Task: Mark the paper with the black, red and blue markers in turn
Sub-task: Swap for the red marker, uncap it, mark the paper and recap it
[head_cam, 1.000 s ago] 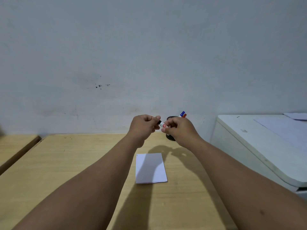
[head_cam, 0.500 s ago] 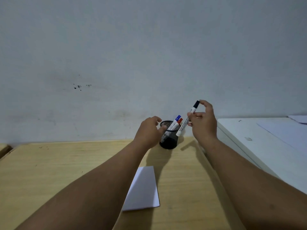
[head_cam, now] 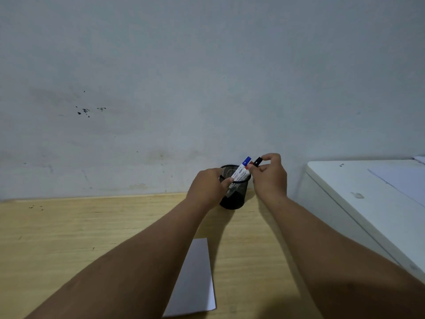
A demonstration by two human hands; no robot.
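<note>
A black mesh pen cup [head_cam: 236,199] stands on the wooden table against the wall. The blue-capped marker [head_cam: 243,165] leans in it, and the red marker [head_cam: 248,168] shows only a sliver beside it. My right hand [head_cam: 270,178] pinches the black-capped marker [head_cam: 257,162] at the cup's right rim, its lower end hidden behind my fingers. My left hand [head_cam: 209,186] grips the cup's left side. The white paper [head_cam: 195,282] lies on the table near me, between my forearms.
A white cabinet or appliance top [head_cam: 368,199] with a sheet on it stands to the right of the wooden table [head_cam: 69,238]. The grey wall rises right behind the cup.
My right hand has carried the black marker down from above the cup to its rim. My left hand has closed around the cup's side. The view has shifted so the paper sits lower.
</note>
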